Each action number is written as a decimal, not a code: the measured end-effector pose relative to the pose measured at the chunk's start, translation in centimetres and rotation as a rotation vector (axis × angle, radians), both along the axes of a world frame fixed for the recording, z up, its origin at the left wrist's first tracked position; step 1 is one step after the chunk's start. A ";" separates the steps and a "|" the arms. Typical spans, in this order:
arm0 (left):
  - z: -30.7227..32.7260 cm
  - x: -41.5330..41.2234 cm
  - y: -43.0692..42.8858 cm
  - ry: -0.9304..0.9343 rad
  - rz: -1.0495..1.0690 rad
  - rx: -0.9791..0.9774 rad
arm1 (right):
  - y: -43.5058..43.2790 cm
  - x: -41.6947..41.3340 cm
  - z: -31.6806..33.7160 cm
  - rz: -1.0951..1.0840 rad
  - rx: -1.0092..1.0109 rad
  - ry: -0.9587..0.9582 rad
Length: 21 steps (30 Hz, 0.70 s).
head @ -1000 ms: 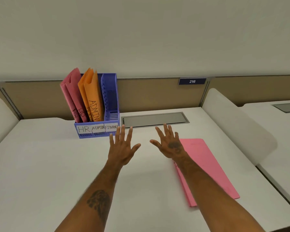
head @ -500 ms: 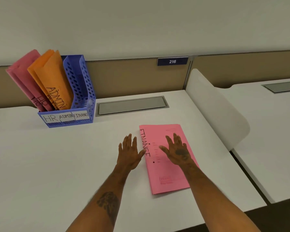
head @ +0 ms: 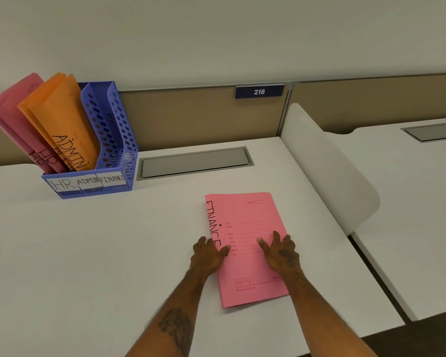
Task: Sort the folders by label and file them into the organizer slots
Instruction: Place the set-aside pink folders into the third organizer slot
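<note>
HR folders (head: 13, 119) & ADMIN folders (head: 62, 119) stand in their slots of the blue organizer (head: 88, 188), so 2 of 3 groups look done. FINANCE slot (head: 106, 130) looks empty, far as I can tell. Only one left in view: the pink FINANCE folder (head: 245, 215), flat on the desk (head: 88, 253), well apart from the organizer. My left hand (head: 207, 253) curls at its spine edge w/ thumb on the cover. My right hand (head: 281, 251) rests on top, fingers loosely spread. To do: lift it, carry it over, slot it.
</note>
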<state>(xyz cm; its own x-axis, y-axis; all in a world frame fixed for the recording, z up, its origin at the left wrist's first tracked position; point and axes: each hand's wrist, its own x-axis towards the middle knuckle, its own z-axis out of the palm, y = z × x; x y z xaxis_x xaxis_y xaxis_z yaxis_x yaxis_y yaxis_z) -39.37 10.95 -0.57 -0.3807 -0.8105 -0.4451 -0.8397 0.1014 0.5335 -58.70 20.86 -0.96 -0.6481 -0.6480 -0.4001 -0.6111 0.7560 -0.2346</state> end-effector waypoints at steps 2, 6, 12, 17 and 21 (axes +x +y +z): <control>0.1 -0.2 -0.2 0.033 -0.011 -0.010 | -0.4 0.4 0.1 -0.043 -0.013 -0.006; 1.1 -0.6 0.1 0.203 0.039 -0.077 | -0.9 0.7 0.4 -0.097 -0.034 -0.038; 3.2 -2.0 0.1 0.542 0.204 0.111 | -1.3 1.0 0.9 -0.127 -0.036 -0.058; 5.1 -2.8 0.1 0.664 0.279 0.143 | -3.0 1.2 2.6 -0.121 -0.122 -0.070; 7.5 -1.8 -0.7 0.763 0.302 0.114 | -7.5 2.5 7.5 -0.029 -0.366 -0.070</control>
<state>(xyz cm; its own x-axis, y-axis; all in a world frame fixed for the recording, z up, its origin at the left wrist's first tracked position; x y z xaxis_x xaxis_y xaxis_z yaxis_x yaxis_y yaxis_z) -41.14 10.21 6.91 -0.3845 -0.8920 -0.2378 -0.2248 -0.1593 0.9613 -56.20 13.41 6.50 -0.6479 -0.7379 -0.1891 -0.5635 0.6313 -0.5328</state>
